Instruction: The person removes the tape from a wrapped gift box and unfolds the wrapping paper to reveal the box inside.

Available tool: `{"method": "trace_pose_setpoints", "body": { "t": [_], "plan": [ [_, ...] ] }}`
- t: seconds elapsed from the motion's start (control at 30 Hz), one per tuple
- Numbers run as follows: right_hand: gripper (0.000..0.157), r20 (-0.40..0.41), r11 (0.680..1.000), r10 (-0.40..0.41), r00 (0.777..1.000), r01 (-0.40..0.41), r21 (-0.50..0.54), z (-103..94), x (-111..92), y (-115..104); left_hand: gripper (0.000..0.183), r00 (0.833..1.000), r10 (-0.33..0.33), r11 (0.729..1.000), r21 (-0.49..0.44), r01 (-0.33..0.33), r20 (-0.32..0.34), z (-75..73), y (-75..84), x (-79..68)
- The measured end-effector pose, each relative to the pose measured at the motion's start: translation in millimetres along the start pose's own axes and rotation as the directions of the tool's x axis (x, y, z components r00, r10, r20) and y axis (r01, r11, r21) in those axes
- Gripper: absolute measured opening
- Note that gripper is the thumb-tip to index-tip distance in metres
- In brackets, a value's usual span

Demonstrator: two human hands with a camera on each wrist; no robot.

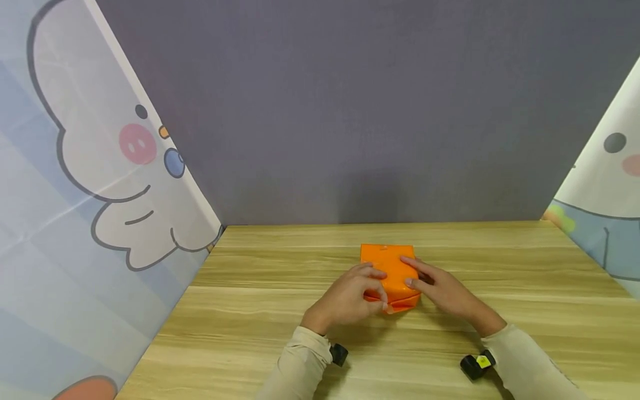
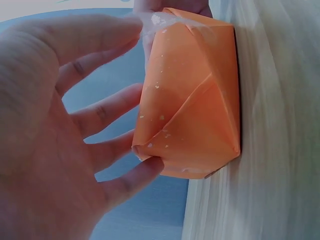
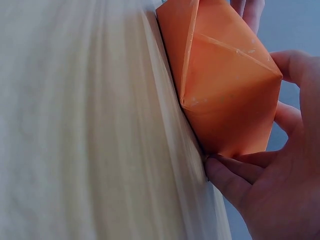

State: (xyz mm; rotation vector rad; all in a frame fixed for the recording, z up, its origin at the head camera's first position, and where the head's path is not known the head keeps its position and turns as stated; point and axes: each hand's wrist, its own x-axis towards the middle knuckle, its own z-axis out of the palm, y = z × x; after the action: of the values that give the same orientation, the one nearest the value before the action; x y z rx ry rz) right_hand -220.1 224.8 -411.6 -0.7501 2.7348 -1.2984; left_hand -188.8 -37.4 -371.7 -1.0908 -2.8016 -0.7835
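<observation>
An orange wrapped package (image 1: 392, 266) sits on the wooden table, its folded end flaps (image 2: 195, 115) visible in both wrist views. My left hand (image 1: 350, 297) is at its front left. Between that hand's thumb and index finger is a whitish, see-through strip that looks like clear tape (image 2: 157, 21), which reaches onto the package's front edge. The other left fingers are spread, with fingertips on the package. From the right, my right hand (image 1: 447, 291) holds the package, thumb and index finger on top. Other right fingers (image 3: 232, 175) bend down along its side to the bottom edge.
The wood-grain table (image 1: 250, 322) stretches to both sides of the package. A grey panel (image 1: 380, 111) rises behind it. Cartoon-printed sheets (image 1: 75, 222) stand at the left and right. A black wrist camera (image 1: 339, 354) is strapped at each sleeve.
</observation>
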Motion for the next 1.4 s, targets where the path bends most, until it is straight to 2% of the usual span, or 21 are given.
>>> {"method": "trace_pose_setpoints", "body": {
  "t": [0.2, 0.37, 0.53, 0.67, 0.9, 1.07, 1.27, 1.4],
  "plan": [
    [0.057, -0.004, 1.0, 0.0, 1.0, 0.0, 0.004, 3.4, -2.7, 1.2, 0.008, 0.998, 0.032, 0.999, 0.026, -0.033, 0.055, -0.5, -4.0, -2.1],
    [0.057, -0.005, 1.0, 0.014, 1.0, -0.014, 0.01, 2.7, -7.3, 1.2, 0.007, 0.995, 0.025, 0.999, -0.042, -0.021, 0.096, -0.7, -4.6, -4.0],
    [0.056, -0.003, 1.0, 0.014, 1.0, -0.014, 0.017, 1.5, -8.4, 0.5, 0.01, 0.997, -0.008, 0.995, -0.099, 0.016, 0.083, 1.1, -5.3, -3.6],
    [0.057, 0.0, 1.0, 0.011, 1.0, -0.011, 0.017, 1.9, -8.1, 0.6, 0.013, 0.998, -0.017, 0.995, -0.102, 0.022, 0.055, 2.9, -5.5, -3.6],
    [0.056, -0.002, 1.0, -0.006, 1.0, 0.006, -0.003, 2.1, -3.5, 1.9, 0.019, 0.998, -0.033, 0.998, -0.059, 0.03, -0.046, 8.4, -5.9, -1.6],
    [0.057, 0.002, 1.0, -0.006, 1.0, 0.006, 0.001, 2.2, -1.9, 2.0, 0.016, 0.989, -0.021, 1.0, 0.012, 0.023, -0.143, 12.7, -5.6, 4.6],
    [0.057, -0.001, 1.0, -0.004, 1.0, 0.004, 0.008, 1.5, 0.8, 0.9, 0.011, 0.965, -0.047, 0.994, 0.086, 0.071, -0.258, 16.3, -2.4, 13.4],
    [0.056, -0.001, 1.0, -0.009, 1.0, 0.009, 0.007, 1.3, 0.8, -0.9, 0.01, 0.937, -0.12, 0.991, 0.008, 0.13, -0.328, 20.7, -1.7, 16.8]
  ]
}}
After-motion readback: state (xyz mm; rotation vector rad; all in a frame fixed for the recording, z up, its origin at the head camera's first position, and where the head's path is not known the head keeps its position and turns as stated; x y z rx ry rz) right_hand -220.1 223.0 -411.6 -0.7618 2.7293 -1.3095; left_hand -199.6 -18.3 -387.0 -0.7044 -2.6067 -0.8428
